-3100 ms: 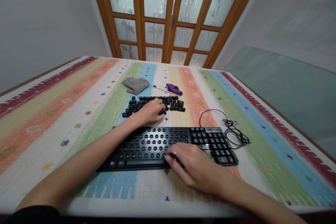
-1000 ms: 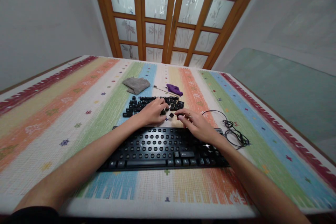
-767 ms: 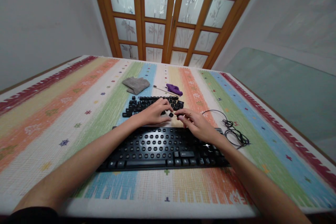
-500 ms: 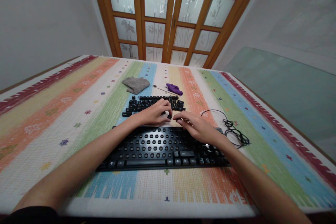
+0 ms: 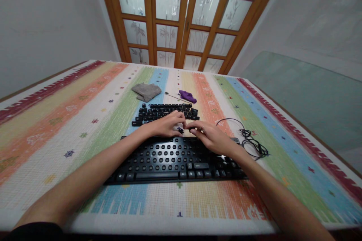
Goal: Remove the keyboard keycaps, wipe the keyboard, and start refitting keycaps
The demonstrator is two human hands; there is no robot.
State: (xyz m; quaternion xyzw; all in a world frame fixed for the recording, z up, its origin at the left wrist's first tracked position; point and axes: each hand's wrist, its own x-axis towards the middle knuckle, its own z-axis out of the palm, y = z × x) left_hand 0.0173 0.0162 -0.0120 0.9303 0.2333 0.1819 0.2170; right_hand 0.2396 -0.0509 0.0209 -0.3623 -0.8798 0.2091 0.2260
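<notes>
Fingers curled in a pinch, my left hand (image 5: 171,123) has a small black keycap (image 5: 180,130) at its fingertips, partly covered by them. My right hand (image 5: 208,132) is closed on a slim dark tool (image 5: 191,128); its tip reaches the left fingers, and its kind is too small to tell. Both hands hover at the far edge of a black keyboard (image 5: 158,158), whose upper rows are bare sockets. Its space bar and several lower keys are in place. Loose keycaps (image 5: 154,112) lie in rows behind the left hand, some hidden by it.
Farther back lie a grey cloth (image 5: 146,91), a thin stick (image 5: 177,97) with a dark end and a purple cloth (image 5: 187,96). A coiled black cable (image 5: 254,145) rests right of the keyboard. A striped tablecloth (image 5: 85,120) covers the table; paned wooden doors (image 5: 181,22) stand beyond.
My left fingers have shifted slightly, and the keycap appears a little lower between them. The right hand has hardly moved and keeps its grip on the slim tool.
</notes>
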